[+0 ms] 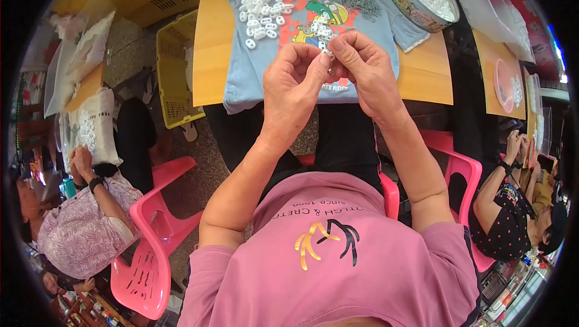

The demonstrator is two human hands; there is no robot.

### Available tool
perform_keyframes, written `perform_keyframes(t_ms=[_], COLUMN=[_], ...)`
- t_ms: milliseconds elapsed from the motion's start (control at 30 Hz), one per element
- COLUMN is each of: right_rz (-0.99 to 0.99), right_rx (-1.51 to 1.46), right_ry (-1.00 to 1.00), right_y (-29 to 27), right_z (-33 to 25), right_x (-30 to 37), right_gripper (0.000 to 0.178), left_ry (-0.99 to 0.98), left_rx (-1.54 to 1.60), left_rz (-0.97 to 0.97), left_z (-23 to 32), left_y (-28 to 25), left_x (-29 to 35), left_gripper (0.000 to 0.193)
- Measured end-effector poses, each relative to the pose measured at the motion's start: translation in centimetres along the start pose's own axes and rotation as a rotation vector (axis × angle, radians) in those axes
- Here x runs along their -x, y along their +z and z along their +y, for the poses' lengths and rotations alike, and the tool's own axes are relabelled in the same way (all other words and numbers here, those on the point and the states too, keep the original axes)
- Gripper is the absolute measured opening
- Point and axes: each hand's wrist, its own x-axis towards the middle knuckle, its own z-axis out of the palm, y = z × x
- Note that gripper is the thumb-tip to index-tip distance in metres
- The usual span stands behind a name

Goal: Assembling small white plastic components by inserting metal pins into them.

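My left hand (288, 89) and my right hand (373, 77) meet over the near part of a blue T-shirt (244, 77) spread on the table. Fingers and thumbs of both are closed in a pinch on a small white plastic piece (326, 53), mostly covered by the fingertips. Just beyond them lies a small cluster of white two-hole plastic pieces (322, 28) on the shirt's cartoon print. Farther left is a larger heap of the same pieces (263, 9). At the far right of the shirt sits a pile of thin grey bits (357, 3), too small to make out.
A round tin (411, 9) full of white pieces stands at the table's far right. A yellow plastic crate (170, 95) is left of the table (425, 83). Pink chairs (151, 236) stand on both sides. People (90, 218) work at other tables left and right.
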Motion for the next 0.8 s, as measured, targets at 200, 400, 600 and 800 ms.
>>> perform_keyframes(t_ms=[200, 400, 600, 800], right_rz=[0.026, 0.074, 0.145, 0.323], right_rx=[0.087, 0.136, 0.014, -0.057], right_ry=[-0.047, -0.120, -0.155, -0.112], right_y=[0.4, 0.3, 0.5, 0.0], right_z=[-0.2, 0.2, 1.6, 3.5], right_x=[0.2, 0.4, 1.3, 1.3], right_gripper=[0.018, 0.015, 0.013, 0.015], left_ry=[0.011, 0.041, 0.093, -0.055], left_rx=[-0.040, -0.021, -0.077, -0.046], left_rz=[0.002, 0.012, 0.037, 0.054], left_z=[-0.1, -0.5, -1.6, -3.2], left_y=[0.1, 0.7, 1.5, 1.4], left_x=[0.1, 0.3, 0.3, -0.7], left_gripper=[0.014, 0.011, 0.011, 0.011])
